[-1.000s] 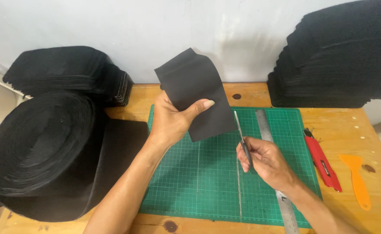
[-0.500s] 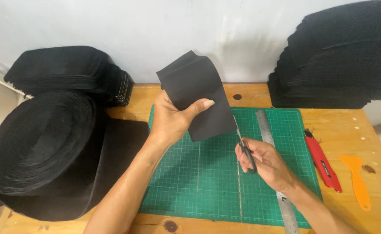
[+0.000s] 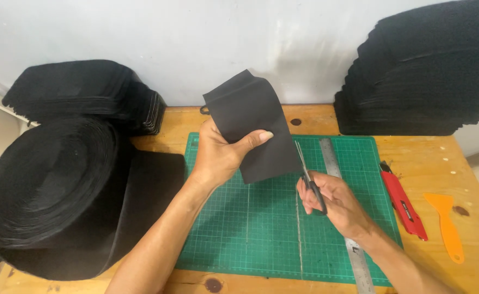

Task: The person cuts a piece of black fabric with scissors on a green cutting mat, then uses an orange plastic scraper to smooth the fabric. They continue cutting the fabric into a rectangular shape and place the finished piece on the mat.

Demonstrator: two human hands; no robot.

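Note:
My left hand [image 3: 222, 156] holds up a rectangular piece of black fabric [image 3: 253, 120] above the green cutting mat [image 3: 261, 228], thumb across its front. My right hand [image 3: 335, 204] grips a pair of black-handled scissors [image 3: 307, 174], blades pointing up at the lower right edge of the fabric piece. A large roll of black fabric strip [image 3: 43, 188] lies at the left, its loose end [image 3: 152, 179] spread on the table toward the mat.
A steel ruler [image 3: 340, 201] lies along the mat's right side. A red utility knife [image 3: 404, 201] and an orange scraper [image 3: 446, 223] rest on the wooden table [image 3: 468, 174]. Stacks of black fabric pieces stand at the back left [image 3: 87, 92] and back right [image 3: 425, 76].
The scissors have moved slightly down and closer to the fabric's right edge. My left hand keeps the fabric piece in nearly the same place.

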